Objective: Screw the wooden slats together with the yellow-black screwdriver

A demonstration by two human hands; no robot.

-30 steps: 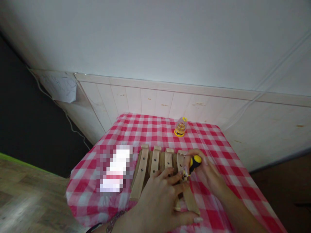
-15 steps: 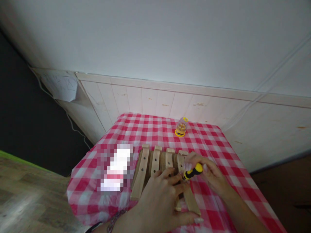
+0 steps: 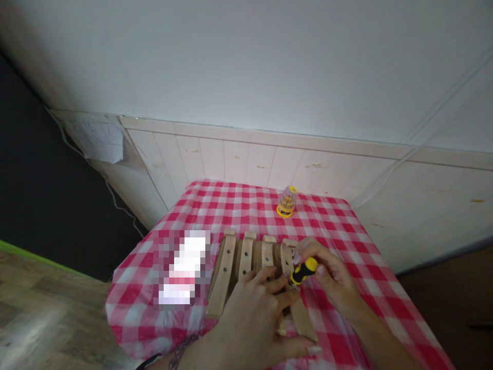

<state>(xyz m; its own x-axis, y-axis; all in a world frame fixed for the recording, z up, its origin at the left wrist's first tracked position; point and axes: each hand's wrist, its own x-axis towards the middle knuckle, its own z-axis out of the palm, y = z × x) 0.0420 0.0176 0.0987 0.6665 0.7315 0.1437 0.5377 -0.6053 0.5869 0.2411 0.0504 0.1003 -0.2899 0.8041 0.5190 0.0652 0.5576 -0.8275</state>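
Note:
A row of several pale wooden slats, with hooked upper ends and dark screw heads, is fixed across a wooden base on the table. My left hand lies across the middle slats with fingers spread and thumb stretched out, its fingertips beside the rightmost slat. In my right hand is a short yellow-and-black screwdriver, gripped between thumb and fingers. It tilts down toward the rightmost slat. The screwdriver's tip is hidden near my left fingertips.
A clear dome-shaped bit holder with a yellow base stands toward the back of the table. A pixelated flat object lies left of the slats. A red-and-white checked cloth covers the table, which meets a panelled wall.
The fingers of my right hand have shifted around the screwdriver handle, which has turned slightly and leans more upright. My left hand and the slats stay where they were.

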